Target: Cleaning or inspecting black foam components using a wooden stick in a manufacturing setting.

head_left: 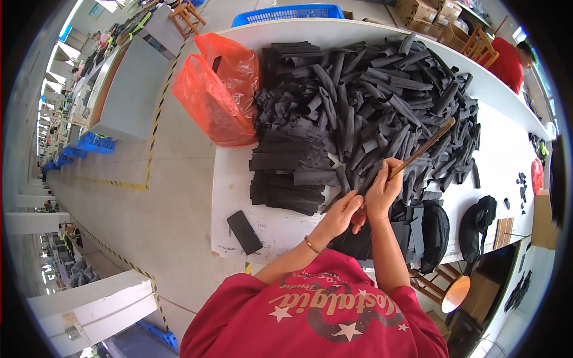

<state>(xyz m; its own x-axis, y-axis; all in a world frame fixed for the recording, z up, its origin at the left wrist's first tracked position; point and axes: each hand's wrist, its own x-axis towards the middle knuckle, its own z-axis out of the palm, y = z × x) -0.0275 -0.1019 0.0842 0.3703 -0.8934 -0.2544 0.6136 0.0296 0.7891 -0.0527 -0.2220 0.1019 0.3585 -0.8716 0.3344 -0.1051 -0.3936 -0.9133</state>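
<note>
My right hand [383, 190] is closed around a thin brown wooden stick [425, 145], which slants up and to the right over the pile. Close beside it, my left hand [345, 213] is pinched on a black fabric strip [370, 178] that runs up between the hands; the fingertips partly hide it. Beyond both hands spreads a large heap of loose, curled black fabric strips [394, 89]. Flatter stacks of black strips [289, 192] lie to the left of my hands. Under and beside my right forearm are more flat black pieces [407, 230].
A red plastic bag [224, 95] stands at the white table's [230, 191] left edge. A black phone [245, 232] lies near left. Two black mesh-like items [474, 224] rest at right, near a wooden stool [439, 286]. A blue basket [286, 14] is beyond; another person [507, 62] sits far right.
</note>
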